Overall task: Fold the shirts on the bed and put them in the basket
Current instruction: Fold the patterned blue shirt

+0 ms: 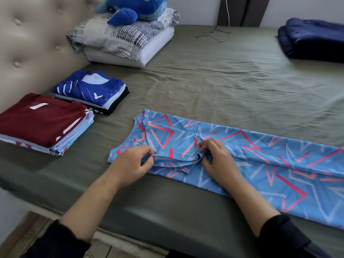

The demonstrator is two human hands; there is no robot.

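At the far left, a stack of folded shirts topped by a maroon shirt (40,119) is seen on the bed (214,86), close to the padded headboard (33,40). Just beyond it a second folded stack is set, topped by a royal blue shirt (87,88) with white markings; the lower garments in both stacks are shown only as thin edges, so their patterns cannot be made out.

Further right, the light blue shirt (232,155) is laid flat along the near edge of the olive-green sheet. It is printed with red and coral angular lines and pale hatched strokes, and its collar end is turned toward the stacks. A sleeve fold near the neckline is pinched by the left hand (130,164), whose fingers are curled onto the fabric edge. The same raised fold is gripped a little to the right by the right hand (217,161), its fingertips tucked into the cloth. Between the two hands the fabric is lifted slightly off the layer beneath.

The shirt's hem end is cut off by the right border. At the back, stacked pillows (126,40) and a blue plush toy (130,10), cropped at the top, are seen; a dark blue folded blanket (314,40) is cropped at the right.
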